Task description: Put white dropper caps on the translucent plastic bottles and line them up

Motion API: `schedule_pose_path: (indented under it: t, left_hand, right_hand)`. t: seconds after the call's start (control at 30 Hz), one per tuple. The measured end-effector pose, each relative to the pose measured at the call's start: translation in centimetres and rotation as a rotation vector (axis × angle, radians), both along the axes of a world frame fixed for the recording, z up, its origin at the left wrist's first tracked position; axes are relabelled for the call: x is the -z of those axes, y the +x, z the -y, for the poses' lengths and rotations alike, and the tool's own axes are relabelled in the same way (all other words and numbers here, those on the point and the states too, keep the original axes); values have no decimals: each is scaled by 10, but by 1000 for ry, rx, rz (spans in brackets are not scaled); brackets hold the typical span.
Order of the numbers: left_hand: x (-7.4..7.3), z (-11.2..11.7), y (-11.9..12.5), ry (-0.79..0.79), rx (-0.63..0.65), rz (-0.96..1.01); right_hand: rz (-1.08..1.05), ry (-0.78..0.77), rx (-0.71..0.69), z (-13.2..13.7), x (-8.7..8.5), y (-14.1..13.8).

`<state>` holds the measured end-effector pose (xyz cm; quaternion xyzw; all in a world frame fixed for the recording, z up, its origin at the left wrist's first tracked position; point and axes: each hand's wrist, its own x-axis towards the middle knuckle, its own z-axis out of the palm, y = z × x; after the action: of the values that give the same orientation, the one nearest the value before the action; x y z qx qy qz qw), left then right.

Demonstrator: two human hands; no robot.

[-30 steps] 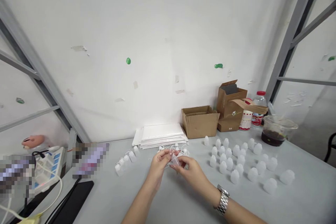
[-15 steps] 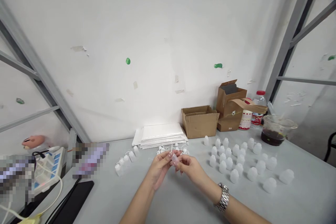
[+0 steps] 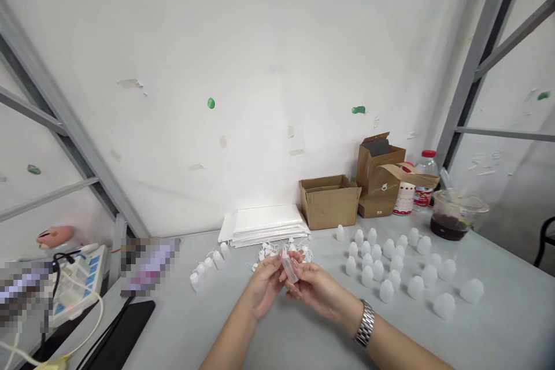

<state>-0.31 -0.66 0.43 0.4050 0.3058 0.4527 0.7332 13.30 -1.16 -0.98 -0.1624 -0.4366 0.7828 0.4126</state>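
Where the hands meet: the left hand (image 3: pixel 264 288) and right hand (image 3: pixel 316 289) nearly touch above the table (image 3: pixel 182 324), holding a small translucent plastic bottle (image 3: pixel 289 266) between them.
Just changed: the hands have drawn closer together than in the earlier views, and the bottle's body now shows clearly between the fingers.
Grip: pressed together on the bottle, which tilts with its top to the far left; the left fingertips pinch its upper part, and the right fingertips support its lower part.
Nearest things: a tangle of small white tethered caps (image 3: pixel 277 252) lies just beyond the hands, with a row of capped white bottles (image 3: pixel 208 267) further left.
Right side: frosted white bottle bodies (image 3: pixel 381 266) stand in loose rows, and a silver wristwatch (image 3: pixel 365 324) circles the right wrist.
Far edge: white mailers (image 3: pixel 266 224) and a cardboard box (image 3: pixel 329 202) sit against the wall.
Room: bare table lies in front of the hands, and a black slab (image 3: pixel 124 332) lies near the left edge.
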Motion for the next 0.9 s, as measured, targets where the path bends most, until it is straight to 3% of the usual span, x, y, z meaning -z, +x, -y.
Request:
schedule_pose_path:
  t: [0.13,0.33,0.47,0.63,0.7,0.9]
  left_hand:
    - [3,-3,0,2,-18,13]
    - [6,-9,0,-38,-176,54]
    - [7,-8,-1,-66,-86,75]
    - [9,-8,-2,-69,-45,60]
    - [9,-8,-2,-73,-62,41]
    - [15,-10,3,-82,-105,108]
  right_hand:
    - [-7,-71,-23,1,-1,0]
    - [300,123,306,-7,4,-1]
    - [458,236,487,-7,8,-3]
    - [590,315,617,-2,7,-3]
    - [566,285,586,-2,6,-2]
    - [251,46,300,-5,7,-2]
